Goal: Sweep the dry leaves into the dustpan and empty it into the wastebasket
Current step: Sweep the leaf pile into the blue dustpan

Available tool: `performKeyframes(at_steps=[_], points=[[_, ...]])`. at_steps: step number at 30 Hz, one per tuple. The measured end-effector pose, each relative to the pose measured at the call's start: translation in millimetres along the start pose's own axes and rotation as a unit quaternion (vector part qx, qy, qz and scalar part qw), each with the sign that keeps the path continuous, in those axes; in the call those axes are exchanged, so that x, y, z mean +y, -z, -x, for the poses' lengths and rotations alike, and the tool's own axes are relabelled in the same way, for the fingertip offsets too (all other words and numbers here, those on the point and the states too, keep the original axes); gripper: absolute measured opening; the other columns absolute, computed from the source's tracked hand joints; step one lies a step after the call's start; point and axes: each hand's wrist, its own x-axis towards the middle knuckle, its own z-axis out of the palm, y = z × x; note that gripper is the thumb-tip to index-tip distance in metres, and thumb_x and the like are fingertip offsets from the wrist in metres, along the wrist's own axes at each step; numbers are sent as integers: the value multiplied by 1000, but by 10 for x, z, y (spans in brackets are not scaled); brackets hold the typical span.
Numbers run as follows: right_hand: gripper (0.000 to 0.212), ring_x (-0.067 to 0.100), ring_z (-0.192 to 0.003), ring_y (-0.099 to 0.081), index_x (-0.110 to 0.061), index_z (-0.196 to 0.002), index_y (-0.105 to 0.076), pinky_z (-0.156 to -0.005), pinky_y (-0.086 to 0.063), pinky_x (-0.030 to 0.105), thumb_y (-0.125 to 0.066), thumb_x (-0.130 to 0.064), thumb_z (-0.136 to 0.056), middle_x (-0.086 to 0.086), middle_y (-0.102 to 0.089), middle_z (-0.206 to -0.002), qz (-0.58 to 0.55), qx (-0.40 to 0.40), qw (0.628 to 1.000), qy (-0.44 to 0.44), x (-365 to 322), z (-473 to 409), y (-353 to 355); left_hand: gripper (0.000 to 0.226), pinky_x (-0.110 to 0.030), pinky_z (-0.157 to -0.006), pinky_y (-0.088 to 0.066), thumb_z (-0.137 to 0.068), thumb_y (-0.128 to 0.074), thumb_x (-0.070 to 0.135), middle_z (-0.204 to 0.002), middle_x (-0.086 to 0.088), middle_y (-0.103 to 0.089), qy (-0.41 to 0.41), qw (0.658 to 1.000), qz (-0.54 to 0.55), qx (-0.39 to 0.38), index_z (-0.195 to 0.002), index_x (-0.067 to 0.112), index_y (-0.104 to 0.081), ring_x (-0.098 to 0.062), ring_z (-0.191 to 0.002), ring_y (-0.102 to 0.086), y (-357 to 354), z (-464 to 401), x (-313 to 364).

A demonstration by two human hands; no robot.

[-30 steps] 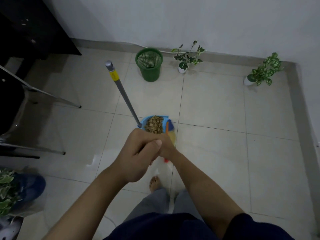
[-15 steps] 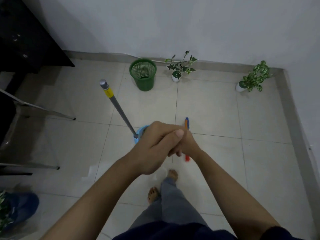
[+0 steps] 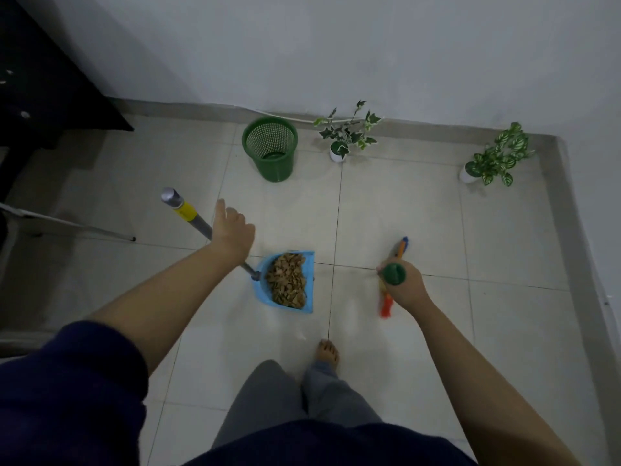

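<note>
Split apart since half a second back: left hand point(image 3: 233, 230) now out at the dustpan handle point(image 3: 188, 215), fingers loosely spread and not clearly wrapped round it, right hand point(image 3: 405, 285) curled tight on the broom point(image 3: 394, 264). Dustpan point(image 3: 285, 282) down on the tiles, full of dry leaves point(image 3: 287, 280), green wastebasket point(image 3: 270, 148) well apart by the wall. Sweeping looks done, so probably next: grab that handle properly, carry it level, tip it in.

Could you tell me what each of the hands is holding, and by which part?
The right hand grips the broom by the green top end of its handle. The left hand is at the dustpan pole, fingers spread; a grip cannot be told.
</note>
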Motion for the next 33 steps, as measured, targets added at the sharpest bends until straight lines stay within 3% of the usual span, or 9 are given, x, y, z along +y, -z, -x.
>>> performKeyframes(at_steps=[3, 6, 9, 11, 13, 16, 20, 28, 33], points=[[14, 34, -77, -59, -1, -72, -61, -72, -46, 28, -59, 12, -76, 21, -65, -79, -8, -7, 1000, 7, 46, -75, -39, 41, -54, -115, -1, -98, -41, 36, -142, -7, -43, 21, 992, -115, -39, -136, 21, -41, -30, -135, -33, -144, -116, -160], [36, 32, -77, -58, -22, -65, -56, -77, -49, 42, -57, 11, -78, 8, -61, -70, -38, -6, 998, -46, 15, -138, -75, 42, -52, -116, -3, -97, -42, 39, -138, -3, -49, 24, 981, -179, -73, -135, 23, -42, -27, -133, -38, -278, -231, -267], [25, 33, -72, -60, -25, -75, -58, -70, -53, 48, -53, -2, -84, 13, -61, -79, -52, -32, 991, -123, -18, -181, -155, 33, -45, -108, -23, -96, -45, 30, -124, -1, -57, 16, 978, -190, -86, -128, 21, -49, -22, -119, -51, -405, -320, -381], [31, 16, -71, -61, -26, -74, -58, -72, -53, 38, -55, 3, -82, 10, -60, -79, -70, 8, 991, -116, -91, -167, -232, 24, -37, -94, -34, -94, -48, 22, -112, 1, -62, -6, 979, -189, -72, -116, 20, -57, -16, -104, -58, -449, -365, -480], [25, 3, -75, -61, -12, -78, -62, -73, -46, 10, -61, 13, -76, 8, -61, -82, -58, 69, 992, -90, -202, -161, -332, 20, -33, -89, -37, -92, -49, 19, -108, 2, -63, -26, 979, -191, -65, -109, 20, -60, -14, -97, -59, -476, -362, -614], [18, 23, -88, -58, 5, -92, -65, -66, -39, -3, -62, 13, -76, 9, -60, -89, -43, 97, 990, -92, -341, -212, -496, 18, -34, -90, -37, -92, -50, 20, -105, 3, -63, -33, 980, -189, -51, -107, 19, -60, -14, -96, -59, -518, -351, -888], [17, 36, -93, -61, -5, -91, -65, -73, -45, 23, -57, 6, -81, 24, -66, -97, -18, 45, 990, -135, -541, -259, -718, 18, -32, -83, -36, -93, -51, 23, -99, 4, -61, -22, 982, -182, -36, -109, 20, -59, -15, -93, -57, -592, -347, -1284], [22, 24, -95, -55, 5, -98, -64, -84, -38, 23, -59, 12, -77, 21, -65, -105, 17, 48, 993, -111, -697, -213, -1056, 17, -32, -77, -33, -92, -51, 22, -103, 6, -62, -28, 982, -185, -25, -108, 22, -59, -12, -94, -58, -902, -478, -1668], [24, 34, -100, -59, 2, -96, -64, -93, -48, 42, -63, 12, -74, 23, -63, -105, 45, 36, 993, -102, -694, -185, -1187, 18, -33, -85, -38, -92, -51, 19, -105, 5, -63, -41, 980, -195, -18, -106, 22, -60, -14, -96, -59, -1125, -619, -1747]])
